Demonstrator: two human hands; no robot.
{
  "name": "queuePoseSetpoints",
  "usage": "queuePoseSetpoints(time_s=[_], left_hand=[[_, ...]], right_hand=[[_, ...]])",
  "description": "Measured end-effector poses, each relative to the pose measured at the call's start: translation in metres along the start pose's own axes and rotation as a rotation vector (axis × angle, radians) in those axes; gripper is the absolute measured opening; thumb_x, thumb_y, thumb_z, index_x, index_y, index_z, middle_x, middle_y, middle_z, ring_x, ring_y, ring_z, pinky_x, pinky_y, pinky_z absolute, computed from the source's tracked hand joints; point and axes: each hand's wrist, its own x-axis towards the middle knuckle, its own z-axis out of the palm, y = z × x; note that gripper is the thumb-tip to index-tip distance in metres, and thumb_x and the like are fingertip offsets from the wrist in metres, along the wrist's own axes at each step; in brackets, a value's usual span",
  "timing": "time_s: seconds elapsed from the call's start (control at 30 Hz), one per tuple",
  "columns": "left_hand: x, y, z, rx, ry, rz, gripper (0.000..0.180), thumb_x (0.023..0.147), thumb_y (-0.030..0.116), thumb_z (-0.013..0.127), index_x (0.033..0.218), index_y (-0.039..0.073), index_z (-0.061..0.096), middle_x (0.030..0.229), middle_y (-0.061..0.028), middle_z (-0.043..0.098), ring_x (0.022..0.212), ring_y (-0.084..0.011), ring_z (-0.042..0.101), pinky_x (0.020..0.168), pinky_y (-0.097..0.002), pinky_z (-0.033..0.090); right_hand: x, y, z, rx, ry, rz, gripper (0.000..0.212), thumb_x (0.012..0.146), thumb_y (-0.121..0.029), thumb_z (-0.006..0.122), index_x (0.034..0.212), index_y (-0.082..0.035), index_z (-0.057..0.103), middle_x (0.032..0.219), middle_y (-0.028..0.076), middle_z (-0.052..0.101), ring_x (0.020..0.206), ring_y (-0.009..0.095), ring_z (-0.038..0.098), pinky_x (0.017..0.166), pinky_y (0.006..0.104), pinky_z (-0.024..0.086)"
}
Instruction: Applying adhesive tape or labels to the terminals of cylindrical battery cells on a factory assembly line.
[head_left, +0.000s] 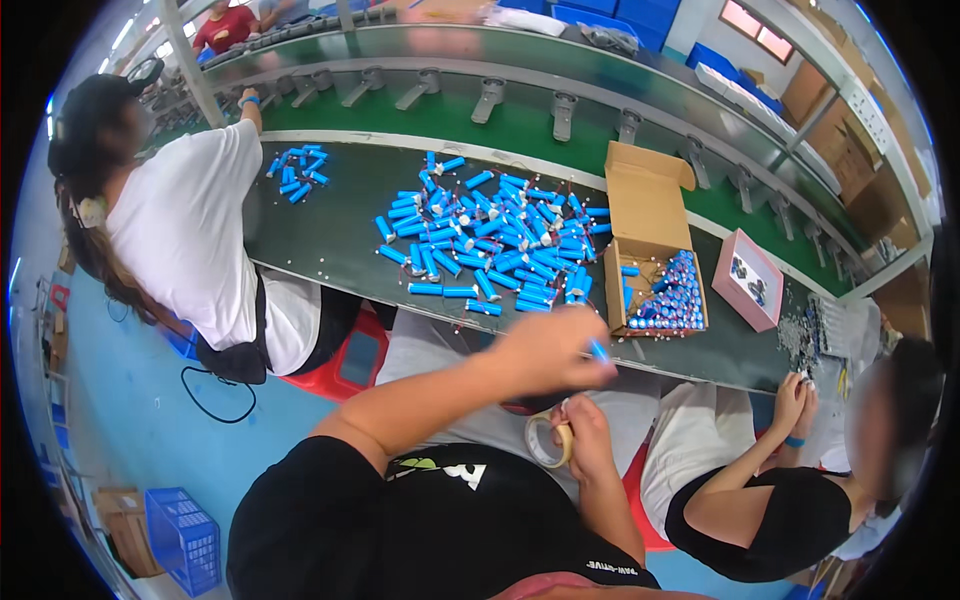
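My left hand (556,350), blurred by motion, reaches across to the table's front edge near the cardboard box. Its fingers are closed on a blue cylindrical battery cell (599,350), of which only a short part shows. Lower down, close to my body, my right hand (588,437) grips a roll of cream-coloured tape (566,446). Beyond my left hand lies a wide heap of blue battery cells (510,235), many with white ends and thin dark and red wires. An open cardboard box (617,290) beside the heap holds many more cells, mostly standing on end.
A pink box (740,300) with small metal parts stands to the right. Small loose parts (795,340) are scattered farther right. A smaller cell pile (297,172) lies at the left. Co-workers sit on both sides. Behind the dark table (340,240) runs a green conveyor (450,120) with metal holders.
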Motion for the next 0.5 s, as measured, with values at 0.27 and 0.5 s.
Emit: queuePoseSetpoints(time_s=[0.27,0.5], left_hand=[[0.007,-0.079,-0.091,0.262,0.599,-0.403,0.044,0.081,0.012,0.066,0.118,0.000,0.044,0.110,-0.0219,0.056,0.097,-0.0420,0.058,0.081,-0.0465,0.048],[0.016,-0.136,-0.095,0.206,0.564,-0.281,0.041,0.079,0.005,0.060,0.116,0.001,0.045,0.110,-0.0214,0.051,0.104,-0.0409,0.054,0.086,-0.0448,0.046]], right_hand=[[-0.010,0.002,-0.009,0.055,0.053,-0.067,0.022,0.100,-0.019,0.048,0.084,-0.006,0.054,0.076,0.005,0.059,0.059,0.010,0.050,0.054,0.0225,0.041],[-0.010,-0.007,0.002,-0.026,0.066,-0.144,0.022,0.101,-0.019,0.046,0.083,-0.006,0.049,0.076,0.008,0.056,0.055,0.013,0.048,0.051,0.0244,0.041]])
